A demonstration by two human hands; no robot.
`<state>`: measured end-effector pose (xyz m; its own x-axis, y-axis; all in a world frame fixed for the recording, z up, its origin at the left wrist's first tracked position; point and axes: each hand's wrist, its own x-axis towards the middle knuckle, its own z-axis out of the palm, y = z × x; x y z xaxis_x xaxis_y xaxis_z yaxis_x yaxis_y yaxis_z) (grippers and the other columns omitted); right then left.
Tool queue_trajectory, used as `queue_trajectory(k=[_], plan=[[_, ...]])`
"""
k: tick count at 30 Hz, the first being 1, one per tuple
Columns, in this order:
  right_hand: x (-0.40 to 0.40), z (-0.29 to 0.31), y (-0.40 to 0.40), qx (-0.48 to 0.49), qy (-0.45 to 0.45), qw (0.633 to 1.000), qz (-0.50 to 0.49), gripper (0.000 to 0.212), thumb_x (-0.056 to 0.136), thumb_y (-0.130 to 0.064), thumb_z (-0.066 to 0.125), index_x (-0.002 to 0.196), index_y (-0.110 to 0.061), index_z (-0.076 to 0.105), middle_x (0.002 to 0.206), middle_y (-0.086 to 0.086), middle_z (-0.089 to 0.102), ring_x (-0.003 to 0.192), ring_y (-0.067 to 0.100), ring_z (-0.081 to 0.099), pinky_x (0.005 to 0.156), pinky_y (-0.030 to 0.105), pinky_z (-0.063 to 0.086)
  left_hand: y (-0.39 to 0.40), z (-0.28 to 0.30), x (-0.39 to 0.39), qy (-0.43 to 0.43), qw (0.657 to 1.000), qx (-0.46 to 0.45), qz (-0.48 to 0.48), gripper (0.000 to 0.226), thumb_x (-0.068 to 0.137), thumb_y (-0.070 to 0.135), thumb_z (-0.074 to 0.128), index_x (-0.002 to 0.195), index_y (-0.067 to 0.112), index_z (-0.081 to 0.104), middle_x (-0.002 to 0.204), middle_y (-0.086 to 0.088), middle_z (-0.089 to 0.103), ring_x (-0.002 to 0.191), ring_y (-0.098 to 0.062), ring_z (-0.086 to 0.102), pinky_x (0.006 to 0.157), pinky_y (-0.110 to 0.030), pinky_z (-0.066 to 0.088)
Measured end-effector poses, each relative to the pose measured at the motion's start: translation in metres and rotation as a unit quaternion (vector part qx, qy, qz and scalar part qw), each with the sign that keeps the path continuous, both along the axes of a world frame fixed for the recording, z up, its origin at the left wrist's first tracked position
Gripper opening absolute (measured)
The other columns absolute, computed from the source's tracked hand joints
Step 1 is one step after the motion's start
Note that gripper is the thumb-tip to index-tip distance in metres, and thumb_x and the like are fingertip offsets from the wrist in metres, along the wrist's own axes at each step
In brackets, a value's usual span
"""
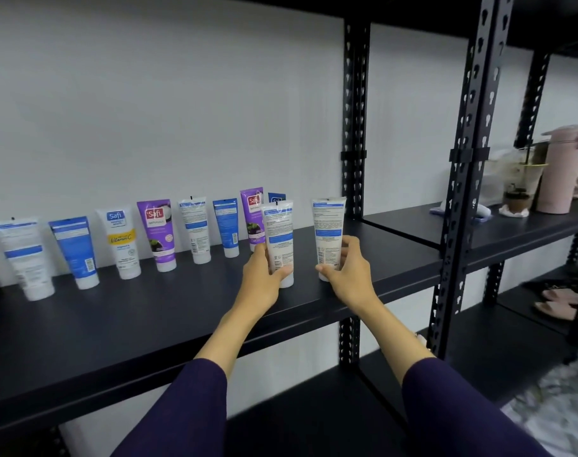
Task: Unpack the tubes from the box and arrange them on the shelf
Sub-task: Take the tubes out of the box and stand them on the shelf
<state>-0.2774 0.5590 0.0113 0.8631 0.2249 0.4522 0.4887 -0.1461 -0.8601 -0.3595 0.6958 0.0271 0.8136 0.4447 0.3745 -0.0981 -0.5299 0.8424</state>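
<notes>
Several tubes stand cap-down in a row along the back of the black shelf (149, 324), among them a white and yellow tube (123, 245) and a purple tube (157, 234). My left hand (264, 275) grips a white tube with blue print (278, 232) standing on the shelf in front of the row. My right hand (348, 268) grips a second white tube (327, 225) standing a little to the right. The box is out of view.
Black perforated shelf posts (355, 127) (462, 192) rise right of the tubes. The neighbouring shelf holds a pink bottle (559, 166), a plastic cup (520, 183) and a bag. Pink slippers (559, 301) lie on a lower shelf at right.
</notes>
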Motion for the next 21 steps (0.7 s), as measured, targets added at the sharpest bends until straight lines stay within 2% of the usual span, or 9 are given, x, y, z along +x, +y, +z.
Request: queue_trajectory(k=[2,4,7,12,15,21], plan=[[-0.004,-0.001,0.0,0.015,-0.007,1.0,-0.007,0.066,0.08,-0.008,0.074,0.132,-0.016,0.034,0.125,0.006,0.057,0.11,0.017,0.058,0.075,0.009,0.046,-0.001,-0.002,0.0,0.002,1.0,0.002,0.008,0.059,0.088,0.011,0.064,0.139,0.015,0.034,0.144,-0.004,0.044,0.133,-0.022,0.043,0.104,-0.038,0.041],[-0.006,-0.005,0.0,0.019,-0.02,0.999,-0.026,0.07,0.077,-0.013,0.077,0.132,-0.017,0.034,0.125,0.005,0.054,0.112,0.017,0.057,0.085,0.02,0.05,-0.002,-0.005,0.001,-0.003,1.0,0.014,0.027,0.063,0.085,0.014,0.069,0.137,0.017,0.034,0.142,-0.004,0.044,0.131,-0.022,0.045,0.102,-0.039,0.043],[-0.002,-0.009,0.002,-0.041,-0.034,0.996,-0.068,0.056,0.08,-0.017,0.075,0.124,-0.015,0.041,0.121,0.006,0.056,0.111,0.021,0.058,0.088,0.03,0.053,-0.004,-0.006,0.005,0.003,0.999,0.033,0.042,0.064,0.083,0.015,0.071,0.136,0.017,0.035,0.142,-0.004,0.045,0.131,-0.022,0.044,0.102,-0.041,0.044],[0.019,0.002,0.003,-0.102,0.016,0.993,-0.06,0.045,0.085,-0.013,0.069,0.123,-0.01,0.044,0.127,0.01,0.059,0.115,0.028,0.058,0.095,0.038,0.049,-0.001,0.002,0.031,0.047,0.996,0.074,0.036,0.055,0.085,0.013,0.068,0.133,0.012,0.041,0.14,-0.007,0.049,0.132,-0.025,0.045,0.104,-0.04,0.041],[0.044,0.007,0.004,-0.135,0.029,0.989,-0.052,0.041,0.086,-0.013,0.067,0.121,-0.007,0.046,0.128,0.012,0.058,0.115,0.029,0.058,0.095,0.038,0.048,0.001,0.006,0.059,0.062,0.995,0.073,0.035,0.055,0.085,0.011,0.069,0.133,0.011,0.043,0.139,-0.008,0.05,0.131,-0.026,0.045,0.106,-0.041,0.039],[0.097,0.01,0.01,-0.13,0.056,0.99,-0.026,0.037,0.085,-0.013,0.07,0.117,-0.007,0.054,0.119,0.009,0.062,0.102,0.018,0.059,0.085,0.022,0.044,0.005,0.005,0.119,0.071,0.994,0.06,0.059,0.05,0.084,0.01,0.069,0.129,0.009,0.045,0.135,-0.011,0.052,0.126,-0.028,0.049,0.103,-0.039,0.042]])
